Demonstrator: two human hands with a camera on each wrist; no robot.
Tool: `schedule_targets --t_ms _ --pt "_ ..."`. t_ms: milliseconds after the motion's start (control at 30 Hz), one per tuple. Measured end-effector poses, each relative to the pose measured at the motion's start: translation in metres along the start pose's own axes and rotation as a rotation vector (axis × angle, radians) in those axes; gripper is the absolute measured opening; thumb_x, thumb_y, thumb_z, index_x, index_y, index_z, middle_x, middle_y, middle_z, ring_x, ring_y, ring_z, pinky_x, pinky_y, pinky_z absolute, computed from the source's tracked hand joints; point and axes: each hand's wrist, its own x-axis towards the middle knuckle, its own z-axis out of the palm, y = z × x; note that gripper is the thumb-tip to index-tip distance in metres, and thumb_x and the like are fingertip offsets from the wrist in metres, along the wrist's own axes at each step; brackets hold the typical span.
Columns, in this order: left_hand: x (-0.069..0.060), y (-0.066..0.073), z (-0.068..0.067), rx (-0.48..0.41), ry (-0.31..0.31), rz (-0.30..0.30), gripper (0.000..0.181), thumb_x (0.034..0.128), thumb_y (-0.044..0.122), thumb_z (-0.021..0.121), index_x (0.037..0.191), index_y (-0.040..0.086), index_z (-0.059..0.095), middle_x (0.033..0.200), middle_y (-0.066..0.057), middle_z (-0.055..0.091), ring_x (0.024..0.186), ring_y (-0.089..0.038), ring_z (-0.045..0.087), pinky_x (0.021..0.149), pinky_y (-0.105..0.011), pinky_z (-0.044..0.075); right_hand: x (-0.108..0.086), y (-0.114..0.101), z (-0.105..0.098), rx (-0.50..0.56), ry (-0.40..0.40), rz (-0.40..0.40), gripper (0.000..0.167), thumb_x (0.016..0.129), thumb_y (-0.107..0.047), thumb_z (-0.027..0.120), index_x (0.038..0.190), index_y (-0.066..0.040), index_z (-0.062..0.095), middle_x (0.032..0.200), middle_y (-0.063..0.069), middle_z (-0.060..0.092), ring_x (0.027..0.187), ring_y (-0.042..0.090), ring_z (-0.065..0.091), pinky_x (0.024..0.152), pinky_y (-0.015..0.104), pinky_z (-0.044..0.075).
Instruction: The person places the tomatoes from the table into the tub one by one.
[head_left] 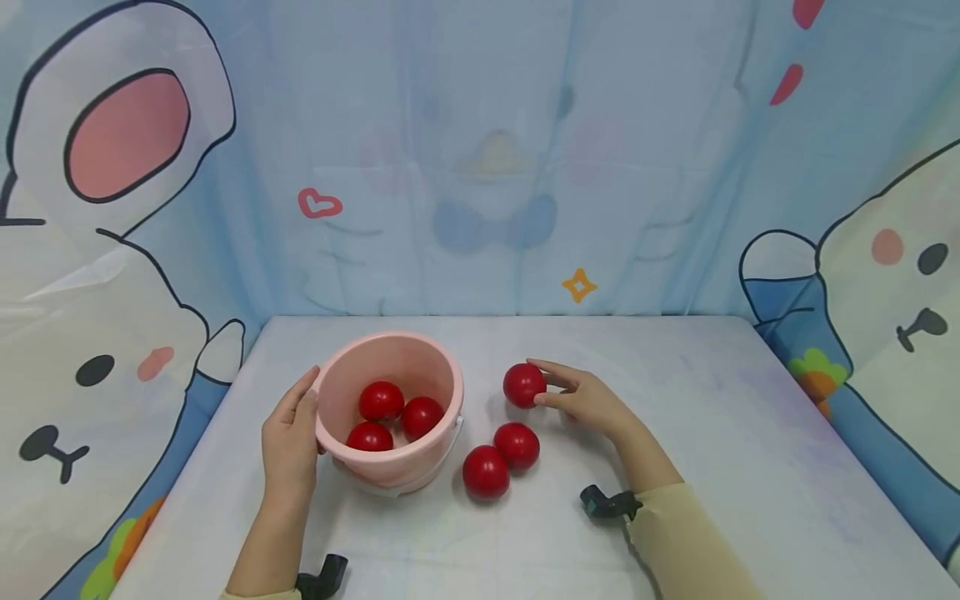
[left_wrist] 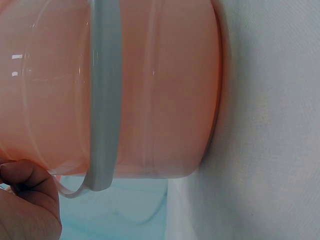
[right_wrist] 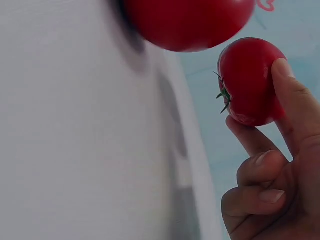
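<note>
A pink bucket point(head_left: 420, 467) with a pale handle point(left_wrist: 105, 95) holds three red tomatoes, one of them a tomato point(head_left: 381, 401) at the back. My left hand point(head_left: 291, 442) grips the bucket's left side at the rim; in the left wrist view the hand point(left_wrist: 30, 205) has its fingers curled by the bucket wall. My right hand point(head_left: 592, 404) pinches a tomato point(head_left: 524, 385) between thumb and fingers, right of the bucket. The right wrist view shows this tomato point(right_wrist: 250, 82), green stem showing, held off the table by the hand point(right_wrist: 280, 185).
Two more tomatoes, one nearer point(head_left: 486, 472) and one behind it point(head_left: 517, 446), lie on the white table point(head_left: 750, 433) right of the bucket. A bit of red shows under my right hand. A patterned curtain point(head_left: 495, 83) stands behind the table and at both sides.
</note>
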Motion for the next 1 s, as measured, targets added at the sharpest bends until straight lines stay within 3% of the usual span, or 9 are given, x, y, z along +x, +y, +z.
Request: schedule_targets --t_ms 33,267,633,833,1000 --pt "0.000 0.000 0.000 0.001 0.000 0.001 0.035 0.1015 0.043 0.048 0.136 0.043 0.057 0.137 0.009 0.059 0.059 -0.014 0.048 0.056 -0.019 0.048 0.000 -0.004 -0.003 0.000 -0.001 -0.004 0.072 0.075 -0.063 0.075 0.139 -0.054 0.045 0.148 0.004 0.051 0.113 0.030 0.056 0.068 0.032 0.054" --pt "0.000 0.000 0.000 0.006 0.000 0.000 0.035 0.1014 0.044 0.048 0.135 0.044 0.057 0.139 0.010 0.059 0.060 -0.014 0.049 0.056 -0.019 0.048 0.006 -0.038 -0.025 -0.009 -0.017 -0.056 0.068 0.078 -0.060 0.074 0.139 -0.056 0.044 0.145 0.002 0.053 0.062 0.027 0.056 0.063 0.038 0.052" --pt "-0.001 0.001 0.000 0.007 0.000 0.001 0.035 0.1015 0.043 0.048 0.135 0.044 0.057 0.138 0.009 0.059 0.059 -0.014 0.048 0.057 -0.019 0.049 0.015 -0.101 -0.045 -0.027 -0.086 -0.171 0.062 0.079 -0.055 0.076 0.135 -0.056 0.049 0.136 -0.003 0.060 0.063 0.029 0.053 0.057 0.031 0.048" --pt "-0.001 0.001 0.000 0.008 -0.001 -0.003 0.035 0.1015 0.044 0.048 0.136 0.044 0.056 0.138 0.010 0.059 0.061 -0.014 0.049 0.057 -0.019 0.049 0.019 -0.142 -0.043 0.001 -0.163 -0.255 0.059 0.080 -0.048 0.077 0.134 -0.054 0.052 0.129 -0.006 0.063 0.057 0.024 0.048 0.054 0.030 0.045" --pt "-0.001 0.001 0.000 0.010 -0.007 -0.006 0.036 0.1015 0.045 0.047 0.137 0.044 0.056 0.138 0.010 0.059 0.060 -0.014 0.049 0.057 -0.019 0.049 0.019 -0.183 -0.032 -0.069 -0.245 -0.288 0.055 0.081 -0.046 0.077 0.131 -0.053 0.055 0.124 -0.009 0.065 0.058 0.021 0.050 0.055 0.030 0.045"
